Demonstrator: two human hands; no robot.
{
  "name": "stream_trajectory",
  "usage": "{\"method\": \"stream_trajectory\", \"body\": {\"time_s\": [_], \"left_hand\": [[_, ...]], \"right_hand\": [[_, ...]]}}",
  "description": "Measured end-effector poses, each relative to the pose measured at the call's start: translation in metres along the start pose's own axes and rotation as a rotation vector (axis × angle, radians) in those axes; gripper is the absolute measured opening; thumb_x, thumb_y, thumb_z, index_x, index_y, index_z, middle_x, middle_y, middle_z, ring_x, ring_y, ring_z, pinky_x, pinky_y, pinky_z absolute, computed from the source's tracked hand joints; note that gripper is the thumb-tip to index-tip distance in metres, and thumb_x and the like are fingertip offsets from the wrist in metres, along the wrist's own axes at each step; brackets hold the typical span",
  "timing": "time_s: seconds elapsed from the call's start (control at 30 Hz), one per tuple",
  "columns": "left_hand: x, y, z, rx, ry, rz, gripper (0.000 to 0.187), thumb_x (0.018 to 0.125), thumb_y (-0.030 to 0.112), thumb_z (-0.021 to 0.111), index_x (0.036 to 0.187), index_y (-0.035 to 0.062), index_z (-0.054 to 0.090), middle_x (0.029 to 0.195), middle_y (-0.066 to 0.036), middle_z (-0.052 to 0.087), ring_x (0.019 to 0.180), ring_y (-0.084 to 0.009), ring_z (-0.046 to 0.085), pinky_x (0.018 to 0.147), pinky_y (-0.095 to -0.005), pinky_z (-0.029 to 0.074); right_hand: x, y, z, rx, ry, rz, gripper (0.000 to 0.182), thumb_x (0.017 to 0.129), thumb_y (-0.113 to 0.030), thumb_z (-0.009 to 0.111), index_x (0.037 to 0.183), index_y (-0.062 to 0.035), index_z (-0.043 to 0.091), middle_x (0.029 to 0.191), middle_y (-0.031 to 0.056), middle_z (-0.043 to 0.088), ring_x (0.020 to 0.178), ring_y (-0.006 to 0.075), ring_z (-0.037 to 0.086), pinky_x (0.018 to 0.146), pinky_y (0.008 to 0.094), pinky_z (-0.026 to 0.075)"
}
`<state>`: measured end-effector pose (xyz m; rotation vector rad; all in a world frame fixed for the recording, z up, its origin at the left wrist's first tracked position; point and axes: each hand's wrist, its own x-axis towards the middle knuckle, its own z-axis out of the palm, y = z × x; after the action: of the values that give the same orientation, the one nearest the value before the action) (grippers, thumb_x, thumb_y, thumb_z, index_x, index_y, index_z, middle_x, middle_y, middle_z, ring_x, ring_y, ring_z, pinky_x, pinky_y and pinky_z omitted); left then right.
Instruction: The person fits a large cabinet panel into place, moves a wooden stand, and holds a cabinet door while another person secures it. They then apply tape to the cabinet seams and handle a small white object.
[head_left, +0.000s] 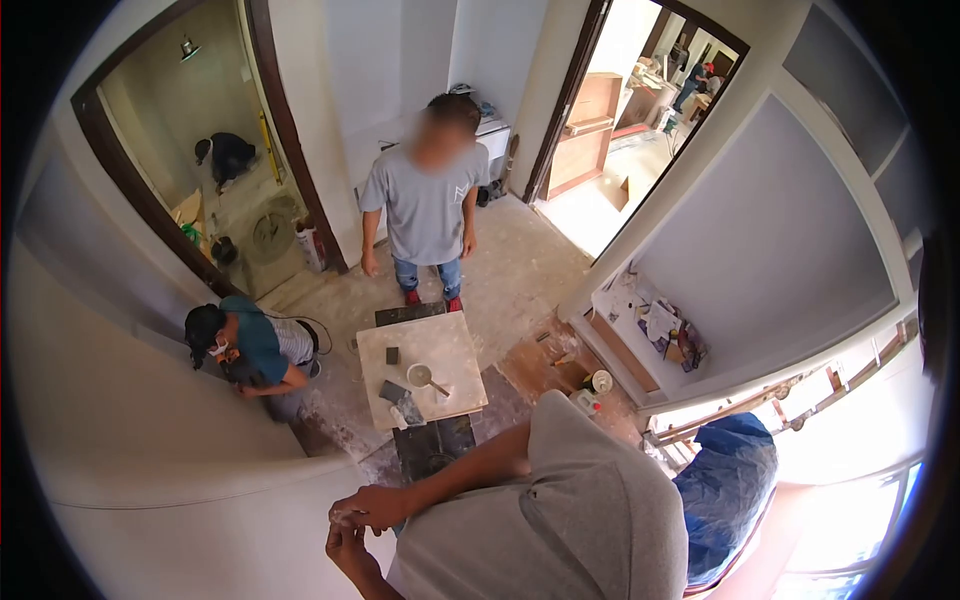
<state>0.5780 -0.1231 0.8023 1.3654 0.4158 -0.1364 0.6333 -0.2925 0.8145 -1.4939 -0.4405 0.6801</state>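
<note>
My right hand (375, 507) and my left hand (349, 552) are close together at the lower left, beside the pale wall. Both have bent fingers, closed around something small and whitish (345, 517) that I cannot make out. Past them, a pale square board (445, 345) lies on a dark bench (438, 440). On the board are a round container (419, 375) with a handled tool across it, a small dark block (392, 355) and a grey piece (394, 391).
A person in grey (425, 205) stands behind the board. Another person (262, 345) crouches by the left wall. A third (228, 158) bends down beyond the left doorway. A white tub (601, 381) and a bottle (585, 402) stand on the right. A blue plastic-covered object (728, 485) is behind my shoulder.
</note>
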Motion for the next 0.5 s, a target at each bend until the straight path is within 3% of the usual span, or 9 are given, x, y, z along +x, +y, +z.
{"method": "stream_trajectory", "body": {"time_s": [0.1,0.2,0.4,0.5], "left_hand": [[-0.003,-0.004,-0.005,0.023,0.053,-0.021,0.020,0.096,0.019,0.065,0.087,0.0016,0.067,0.087,-0.003,0.067,0.083,-0.0114,0.061,0.078,-0.0313,0.052],[-0.010,0.006,0.008,0.044,0.084,0.013,0.020,0.095,0.019,0.066,0.084,0.0020,0.067,0.082,-0.003,0.066,0.081,-0.0112,0.060,0.077,-0.0305,0.049],[0.000,-0.013,0.002,0.277,0.073,0.254,0.023,0.094,0.019,0.067,0.083,-0.0011,0.068,0.079,-0.004,0.065,0.077,-0.0127,0.058,0.073,-0.0303,0.046],[0.001,-0.008,0.003,0.303,0.106,0.267,0.021,0.093,0.016,0.069,0.086,-0.0039,0.068,0.078,-0.005,0.065,0.073,-0.0120,0.056,0.066,-0.0284,0.044]], "right_hand": [[-0.006,-0.004,-0.003,-0.037,-0.048,0.002,0.031,0.105,-0.023,0.043,0.128,-0.0072,0.056,0.083,0.0145,0.072,0.056,0.0218,0.069,0.055,0.0359,0.058],[-0.008,0.002,-0.003,-0.040,-0.058,0.006,0.037,0.105,-0.024,0.042,0.138,-0.0100,0.053,0.087,0.0149,0.071,0.056,0.0216,0.069,0.057,0.0351,0.058],[-0.014,0.014,-0.005,-0.007,-0.067,0.041,0.059,0.104,-0.019,0.043,0.160,-0.0127,0.024,0.097,0.0158,0.068,0.057,0.0221,0.068,0.062,0.0354,0.059],[-0.015,0.012,-0.004,0.028,-0.079,-0.062,0.067,0.103,-0.016,0.047,0.161,-0.0082,0.015,0.103,0.0177,0.065,0.063,0.0225,0.069,0.064,0.0359,0.059]]}}
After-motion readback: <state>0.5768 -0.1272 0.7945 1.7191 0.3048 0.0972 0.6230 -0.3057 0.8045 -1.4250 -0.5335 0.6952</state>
